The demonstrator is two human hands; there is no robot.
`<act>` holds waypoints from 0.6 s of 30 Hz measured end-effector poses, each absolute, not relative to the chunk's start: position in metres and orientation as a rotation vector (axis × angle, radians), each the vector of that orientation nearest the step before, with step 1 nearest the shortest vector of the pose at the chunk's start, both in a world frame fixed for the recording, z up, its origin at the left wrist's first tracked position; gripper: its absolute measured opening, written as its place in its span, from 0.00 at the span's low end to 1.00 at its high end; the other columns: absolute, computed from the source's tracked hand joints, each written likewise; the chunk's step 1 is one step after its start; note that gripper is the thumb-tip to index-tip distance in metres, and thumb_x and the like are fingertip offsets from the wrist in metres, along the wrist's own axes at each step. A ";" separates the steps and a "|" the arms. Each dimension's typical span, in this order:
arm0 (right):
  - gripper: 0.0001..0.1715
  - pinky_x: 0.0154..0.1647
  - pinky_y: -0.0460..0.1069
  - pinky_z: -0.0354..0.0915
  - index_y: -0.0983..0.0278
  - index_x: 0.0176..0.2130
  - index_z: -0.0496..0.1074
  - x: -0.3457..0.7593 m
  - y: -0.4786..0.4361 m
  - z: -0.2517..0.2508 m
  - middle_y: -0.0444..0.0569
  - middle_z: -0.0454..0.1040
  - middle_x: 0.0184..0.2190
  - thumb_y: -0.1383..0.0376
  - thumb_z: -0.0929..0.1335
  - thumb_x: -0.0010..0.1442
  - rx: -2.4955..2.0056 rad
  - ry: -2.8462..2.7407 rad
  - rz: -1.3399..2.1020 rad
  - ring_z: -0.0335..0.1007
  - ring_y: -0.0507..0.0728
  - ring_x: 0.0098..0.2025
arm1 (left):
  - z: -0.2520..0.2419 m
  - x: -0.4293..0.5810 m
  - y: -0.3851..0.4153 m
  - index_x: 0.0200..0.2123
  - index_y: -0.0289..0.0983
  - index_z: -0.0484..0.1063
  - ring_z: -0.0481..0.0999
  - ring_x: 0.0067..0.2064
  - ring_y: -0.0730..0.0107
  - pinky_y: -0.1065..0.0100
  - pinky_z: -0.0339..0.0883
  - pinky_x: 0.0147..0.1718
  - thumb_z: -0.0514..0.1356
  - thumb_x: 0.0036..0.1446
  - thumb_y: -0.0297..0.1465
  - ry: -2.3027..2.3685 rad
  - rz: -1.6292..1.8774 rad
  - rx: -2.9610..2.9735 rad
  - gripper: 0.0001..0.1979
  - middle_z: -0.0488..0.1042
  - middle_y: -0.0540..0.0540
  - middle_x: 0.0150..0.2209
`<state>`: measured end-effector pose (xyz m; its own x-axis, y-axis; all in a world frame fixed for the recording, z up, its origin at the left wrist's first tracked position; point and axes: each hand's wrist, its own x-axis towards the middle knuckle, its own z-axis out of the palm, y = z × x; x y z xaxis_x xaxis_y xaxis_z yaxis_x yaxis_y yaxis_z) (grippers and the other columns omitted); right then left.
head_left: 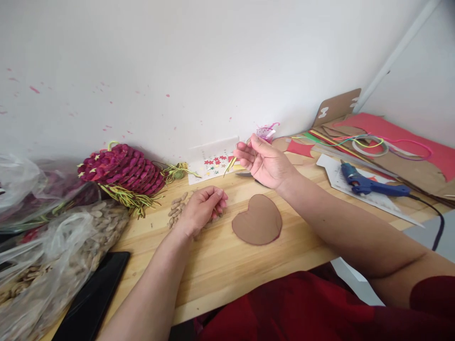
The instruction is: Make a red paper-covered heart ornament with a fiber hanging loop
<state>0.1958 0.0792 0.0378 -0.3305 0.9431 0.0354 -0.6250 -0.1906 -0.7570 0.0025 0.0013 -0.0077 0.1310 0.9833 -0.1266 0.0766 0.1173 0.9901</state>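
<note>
My left hand point(203, 208) rests knuckles-up on the wooden table point(220, 270), fingers curled over a small pile of tan seeds point(177, 209). My right hand point(265, 161) is raised above the table, thumb and fingers pinched on a thin yellow-green strip point(231, 164) that hangs down to the left. A brown heart-shaped cardboard piece point(257, 220) lies flat between my two forearms.
A magenta seed-covered craft piece point(122, 169) with green-yellow strands lies at the back left. Clear plastic bags of seeds point(60, 251) crowd the left edge beside a black flat object point(94, 298). A blue glue gun point(369, 185), a star sticker sheet point(213, 166), coloured cords and cardboard sit right.
</note>
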 end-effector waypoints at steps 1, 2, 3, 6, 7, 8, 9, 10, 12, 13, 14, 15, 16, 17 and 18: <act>0.11 0.33 0.42 0.74 0.61 0.33 0.68 0.197 0.080 0.038 0.42 0.80 0.34 0.60 0.69 0.66 -0.551 -0.845 1.744 0.81 0.51 0.38 | -0.009 0.002 0.002 0.30 0.35 0.76 0.69 0.24 0.76 0.77 0.62 0.19 0.65 0.55 0.44 1.227 1.045 1.215 0.16 0.74 0.46 0.27; 0.11 0.33 0.43 0.74 0.61 0.33 0.68 0.198 0.081 0.038 0.43 0.80 0.34 0.59 0.69 0.66 -0.561 -0.867 1.744 0.81 0.51 0.38 | -0.009 0.001 0.004 0.32 0.35 0.76 0.71 0.26 0.75 0.77 0.64 0.20 0.66 0.55 0.42 1.238 1.134 1.200 0.15 0.75 0.46 0.28; 0.11 0.32 0.43 0.74 0.62 0.33 0.68 0.197 0.080 0.037 0.43 0.80 0.33 0.59 0.70 0.65 -0.571 -0.900 1.758 0.81 0.52 0.37 | -0.009 0.000 0.005 0.34 0.36 0.77 0.72 0.28 0.75 0.76 0.66 0.22 0.67 0.55 0.40 1.244 1.244 1.186 0.13 0.75 0.47 0.31; 0.12 0.30 0.44 0.74 0.63 0.32 0.68 0.193 0.074 0.033 0.45 0.81 0.31 0.61 0.69 0.65 -0.584 -1.016 1.856 0.81 0.53 0.33 | -0.007 -0.002 0.006 0.41 0.38 0.77 0.77 0.37 0.73 0.75 0.71 0.31 0.68 0.54 0.34 1.185 1.518 1.152 0.12 0.77 0.47 0.39; 0.12 0.30 0.45 0.74 0.64 0.32 0.68 0.190 0.071 0.032 0.46 0.81 0.31 0.62 0.69 0.66 -0.577 -1.042 1.897 0.81 0.53 0.32 | -0.005 -0.002 0.006 0.43 0.39 0.77 0.78 0.41 0.73 0.75 0.72 0.35 0.69 0.54 0.33 1.141 1.547 1.138 0.12 0.78 0.47 0.42; 0.11 0.30 0.45 0.74 0.64 0.32 0.69 0.188 0.068 0.030 0.46 0.81 0.31 0.63 0.68 0.66 -0.567 -1.057 1.937 0.81 0.53 0.31 | -0.003 -0.002 0.005 0.44 0.39 0.77 0.78 0.44 0.72 0.74 0.72 0.38 0.69 0.54 0.33 1.089 1.538 1.119 0.13 0.78 0.46 0.45; 0.11 0.30 0.45 0.75 0.64 0.32 0.69 0.186 0.065 0.029 0.47 0.81 0.31 0.63 0.68 0.67 -0.556 -1.062 1.975 0.81 0.53 0.31 | -0.002 -0.001 0.004 0.46 0.40 0.77 0.78 0.46 0.72 0.73 0.73 0.40 0.69 0.54 0.32 1.036 1.495 1.096 0.15 0.77 0.46 0.48; 0.10 0.31 0.45 0.75 0.64 0.33 0.69 0.184 0.063 0.027 0.47 0.81 0.31 0.64 0.68 0.67 -0.549 -1.060 2.008 0.81 0.54 0.32 | -0.001 0.000 0.003 0.47 0.40 0.78 0.78 0.46 0.71 0.72 0.73 0.42 0.69 0.54 0.33 0.989 1.438 1.068 0.16 0.77 0.45 0.49; 0.10 0.32 0.45 0.75 0.64 0.33 0.69 0.181 0.061 0.026 0.47 0.81 0.31 0.64 0.68 0.67 -0.544 -1.044 2.045 0.82 0.53 0.33 | 0.000 0.003 0.001 0.47 0.39 0.78 0.78 0.43 0.71 0.71 0.74 0.42 0.70 0.52 0.35 0.920 1.327 1.019 0.18 0.78 0.44 0.47; 0.11 0.32 0.45 0.74 0.64 0.32 0.69 0.181 0.061 0.025 0.47 0.81 0.31 0.64 0.68 0.67 -0.547 -1.034 2.047 0.81 0.53 0.33 | 0.000 0.005 0.000 0.47 0.38 0.79 0.78 0.41 0.71 0.70 0.74 0.41 0.71 0.52 0.36 0.903 1.285 1.008 0.19 0.79 0.44 0.45; 0.11 0.32 0.44 0.74 0.64 0.32 0.69 0.181 0.062 0.025 0.46 0.81 0.31 0.63 0.67 0.67 -0.552 -1.022 2.039 0.81 0.53 0.33 | -0.001 0.006 0.000 0.45 0.37 0.79 0.78 0.39 0.71 0.69 0.75 0.41 0.71 0.51 0.38 0.898 1.253 1.008 0.19 0.79 0.44 0.43; 0.12 0.32 0.44 0.74 0.64 0.32 0.69 0.182 0.063 0.025 0.46 0.80 0.31 0.63 0.68 0.67 -0.555 -1.010 2.020 0.81 0.52 0.33 | -0.002 0.007 0.000 0.44 0.37 0.80 0.78 0.38 0.71 0.68 0.75 0.40 0.71 0.50 0.39 0.911 1.233 1.013 0.19 0.79 0.44 0.41; 0.12 0.31 0.44 0.73 0.64 0.32 0.69 0.182 0.064 0.026 0.45 0.80 0.31 0.62 0.68 0.67 -0.554 -1.001 1.991 0.81 0.52 0.33 | -0.004 0.008 0.000 0.43 0.37 0.80 0.78 0.38 0.70 0.68 0.76 0.39 0.71 0.50 0.40 0.945 1.226 1.021 0.19 0.79 0.44 0.41; 0.12 0.31 0.44 0.73 0.64 0.32 0.69 0.183 0.066 0.026 0.45 0.80 0.31 0.61 0.68 0.66 -0.551 -0.998 1.952 0.80 0.52 0.33 | -0.004 0.008 0.000 0.43 0.37 0.80 0.78 0.38 0.69 0.68 0.76 0.38 0.71 0.49 0.40 1.001 1.229 1.031 0.19 0.78 0.44 0.42; 0.12 0.32 0.44 0.73 0.63 0.32 0.68 0.184 0.067 0.027 0.44 0.79 0.31 0.60 0.69 0.65 -0.546 -1.006 1.907 0.80 0.52 0.33 | -0.005 0.007 0.000 0.43 0.37 0.80 0.78 0.39 0.69 0.68 0.76 0.36 0.71 0.49 0.41 1.073 1.246 1.035 0.20 0.78 0.44 0.42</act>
<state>0.1843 0.0665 0.0272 -0.5111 0.8593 0.0204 -0.5021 -0.2792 -0.8185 0.0071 0.0002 -0.0048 0.0235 0.9985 -0.0488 -0.1965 0.0524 0.9791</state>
